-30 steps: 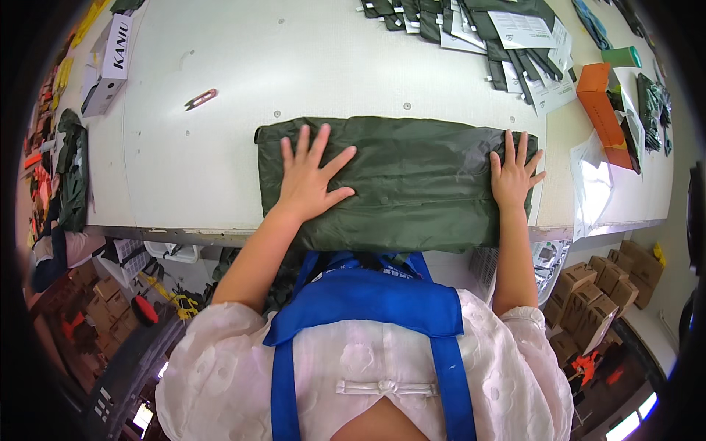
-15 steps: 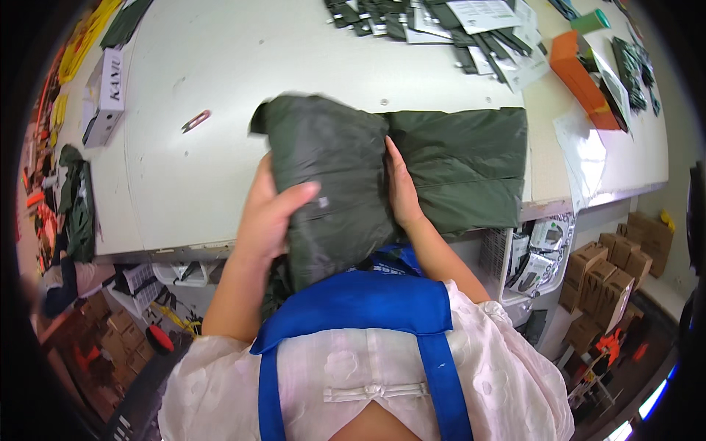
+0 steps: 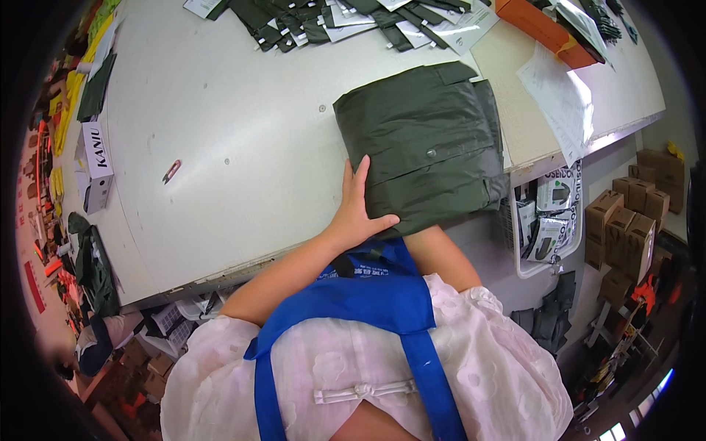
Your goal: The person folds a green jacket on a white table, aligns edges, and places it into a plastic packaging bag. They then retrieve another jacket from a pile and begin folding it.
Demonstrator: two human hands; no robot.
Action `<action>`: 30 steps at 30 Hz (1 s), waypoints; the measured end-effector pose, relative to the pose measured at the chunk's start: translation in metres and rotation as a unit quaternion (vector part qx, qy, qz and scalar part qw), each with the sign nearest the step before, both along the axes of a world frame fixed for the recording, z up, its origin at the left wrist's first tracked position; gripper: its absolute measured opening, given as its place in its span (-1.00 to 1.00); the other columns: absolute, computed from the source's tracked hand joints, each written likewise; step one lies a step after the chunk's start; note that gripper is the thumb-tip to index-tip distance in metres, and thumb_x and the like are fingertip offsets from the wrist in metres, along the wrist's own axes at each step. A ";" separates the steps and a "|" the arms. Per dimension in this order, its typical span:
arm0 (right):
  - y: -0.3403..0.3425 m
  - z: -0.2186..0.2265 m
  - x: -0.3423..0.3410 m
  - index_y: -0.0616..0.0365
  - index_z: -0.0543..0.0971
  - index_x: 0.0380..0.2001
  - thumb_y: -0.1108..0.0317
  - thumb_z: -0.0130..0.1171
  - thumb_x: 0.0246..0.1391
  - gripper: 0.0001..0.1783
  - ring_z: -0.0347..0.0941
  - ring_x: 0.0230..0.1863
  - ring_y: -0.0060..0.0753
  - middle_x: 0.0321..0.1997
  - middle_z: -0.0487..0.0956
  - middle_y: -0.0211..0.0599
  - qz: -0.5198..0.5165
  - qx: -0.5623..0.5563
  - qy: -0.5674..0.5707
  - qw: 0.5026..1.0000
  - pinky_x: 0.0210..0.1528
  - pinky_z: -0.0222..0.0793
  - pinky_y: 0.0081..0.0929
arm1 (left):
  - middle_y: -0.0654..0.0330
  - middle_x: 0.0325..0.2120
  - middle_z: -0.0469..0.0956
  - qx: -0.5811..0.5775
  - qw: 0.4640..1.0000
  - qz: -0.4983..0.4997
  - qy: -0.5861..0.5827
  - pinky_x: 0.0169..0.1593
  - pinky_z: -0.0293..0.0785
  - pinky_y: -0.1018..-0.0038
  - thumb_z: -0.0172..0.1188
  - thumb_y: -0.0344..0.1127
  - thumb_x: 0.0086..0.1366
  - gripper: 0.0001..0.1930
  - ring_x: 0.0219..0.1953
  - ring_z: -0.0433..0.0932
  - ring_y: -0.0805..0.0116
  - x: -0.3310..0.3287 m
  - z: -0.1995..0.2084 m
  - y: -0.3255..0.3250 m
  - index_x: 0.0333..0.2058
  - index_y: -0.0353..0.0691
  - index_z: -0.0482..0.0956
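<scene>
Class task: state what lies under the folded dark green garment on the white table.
The folded dark green garment rests on the white table, overhanging its near edge. The right forearm runs beneath it; the right hand is covered. The left hand presses its left edge.

Garment packing workshop: worktable [image 3: 243, 132], packaged stock [image 3: 323, 26], cartons [image 3: 625, 228].

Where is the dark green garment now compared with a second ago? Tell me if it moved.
Yes. The dark green garment was folded rightward, toward the orange box.
</scene>
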State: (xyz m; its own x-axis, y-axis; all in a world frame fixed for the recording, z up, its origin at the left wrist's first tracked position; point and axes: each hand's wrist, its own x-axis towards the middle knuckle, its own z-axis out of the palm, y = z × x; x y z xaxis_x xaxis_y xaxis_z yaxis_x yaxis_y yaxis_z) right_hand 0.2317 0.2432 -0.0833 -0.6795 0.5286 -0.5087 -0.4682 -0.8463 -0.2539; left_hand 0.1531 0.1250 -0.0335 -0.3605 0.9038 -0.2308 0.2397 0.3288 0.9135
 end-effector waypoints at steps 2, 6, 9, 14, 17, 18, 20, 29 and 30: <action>0.007 0.004 0.006 0.23 0.20 0.21 -0.01 -0.22 0.29 -0.39 0.27 0.04 -0.38 0.04 0.38 -0.20 -0.015 0.013 -0.025 0.999 0.14 0.17 -0.45 | -0.27 0.32 -0.36 0.031 0.994 0.029 -0.099 0.37 -0.16 0.12 0.43 -0.14 -0.09 0.18 0.39 -0.31 -0.17 -0.005 -0.011 -0.001 0.35 -0.08 -0.27; 0.045 0.024 0.062 0.23 0.26 0.18 0.02 -0.19 0.28 -0.43 0.37 -0.07 -0.41 -0.07 0.48 -0.23 -0.023 0.204 -0.231 0.951 0.07 0.26 -0.48 | -0.26 0.32 -0.36 0.030 0.994 0.026 -0.103 0.37 -0.16 0.15 0.39 -0.26 -0.09 0.12 0.39 -0.31 -0.14 -0.013 -0.024 -0.006 0.35 -0.04 -0.21; 0.084 0.045 0.135 0.24 0.31 0.15 0.04 -0.16 0.28 -0.45 0.44 -0.14 -0.44 -0.14 0.56 -0.25 0.076 0.477 -0.510 0.711 0.02 0.32 -0.50 | -0.25 0.32 -0.36 0.015 0.999 0.032 -0.023 0.36 -0.08 0.16 0.37 -0.36 -0.10 0.05 0.38 -0.28 -0.16 -0.012 -0.023 -0.007 0.33 0.03 -0.10; 0.127 0.082 0.167 0.34 0.50 -0.04 0.10 0.03 0.20 -0.51 0.46 -0.08 -0.38 -0.13 0.58 -0.14 0.075 0.410 -0.431 0.800 0.03 0.30 -0.46 | -0.23 0.32 -0.39 0.003 1.000 0.011 0.026 0.32 0.07 0.17 0.35 -0.43 -0.10 -0.03 0.37 -0.22 -0.22 -0.004 -0.012 0.003 0.29 0.17 0.06; 0.134 0.082 0.126 0.40 0.50 -0.05 0.10 0.19 0.10 -0.46 0.45 -0.08 -0.34 -0.19 0.59 -0.10 0.145 0.475 -0.520 0.695 -0.02 0.32 -0.49 | -0.22 0.32 -0.41 -0.014 1.000 0.015 0.005 0.32 0.08 0.17 0.37 -0.42 -0.09 -0.04 0.36 -0.22 -0.23 -0.002 -0.009 0.007 0.29 0.22 0.08; 0.134 0.077 0.119 0.38 0.51 -0.05 0.12 0.25 0.06 -0.46 0.47 -0.12 -0.35 -0.21 0.59 -0.10 0.168 0.465 -0.553 0.671 -0.07 0.35 -0.49 | -0.22 0.32 -0.42 -0.013 1.000 0.008 0.007 0.33 0.07 0.17 0.37 -0.42 -0.08 -0.04 0.37 -0.22 -0.22 -0.003 -0.007 0.008 0.30 0.22 0.07; 0.133 0.060 0.117 0.38 0.52 -0.08 0.13 0.26 0.05 -0.48 0.49 -0.18 -0.38 -0.21 0.58 -0.13 0.159 0.477 -0.577 0.644 -0.09 0.37 -0.50 | -0.19 0.33 -0.41 -0.004 1.000 0.003 -0.004 0.35 0.00 0.19 0.35 -0.40 -0.04 -0.05 0.38 -0.24 -0.17 -0.004 -0.005 0.008 0.32 0.18 0.04; 0.119 0.060 0.105 0.30 0.42 -0.01 0.21 0.18 0.12 -0.54 0.48 -0.14 -0.40 -0.10 0.55 -0.21 0.125 0.279 -0.366 0.879 -0.09 0.42 -0.43 | -0.01 0.25 0.15 -0.055 0.899 0.229 -0.369 0.26 0.18 0.32 0.14 -0.14 0.29 -0.30 0.25 0.21 0.19 -0.030 0.004 0.011 0.29 -0.24 0.04; 0.116 0.060 0.100 0.29 0.40 0.00 0.20 0.17 0.13 -0.53 0.47 -0.13 -0.39 -0.08 0.53 -0.19 0.127 0.287 -0.384 0.868 -0.10 0.42 -0.42 | -0.02 0.21 0.21 -0.073 0.887 0.208 -0.407 0.23 0.24 0.32 0.17 -0.12 0.27 -0.28 0.22 0.26 0.19 -0.041 0.005 0.011 0.28 -0.28 0.05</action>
